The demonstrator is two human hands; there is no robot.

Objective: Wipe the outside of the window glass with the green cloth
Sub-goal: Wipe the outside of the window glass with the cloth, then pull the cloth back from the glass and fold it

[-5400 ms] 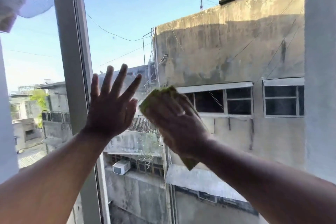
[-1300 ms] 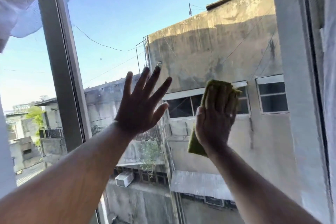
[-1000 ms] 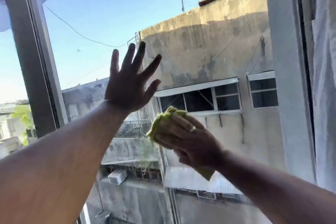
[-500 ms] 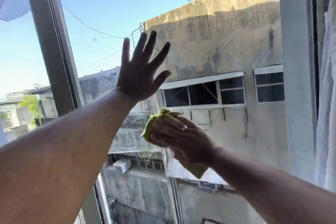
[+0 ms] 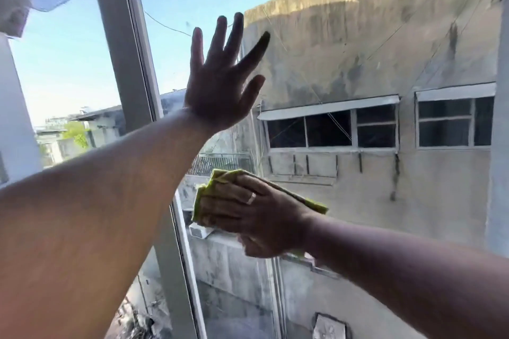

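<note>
My left hand point(image 5: 220, 91) spreads flat on the window glass point(image 5: 344, 201), centre frame; below it, my right hand point(image 5: 259, 217) presses the green cloth point(image 5: 217, 176) there.

1. An upper-floor room in a built-up residential area, seen at a window frame point(image 5: 121, 44).
2. Outside: a weathered concrete building point(image 5: 358, 44), rooftops, and an air-conditioning unit point(image 5: 199, 230) below.

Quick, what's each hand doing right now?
Left hand: open, fingers spread, holding nothing.
Right hand: closed on the cloth.
</note>
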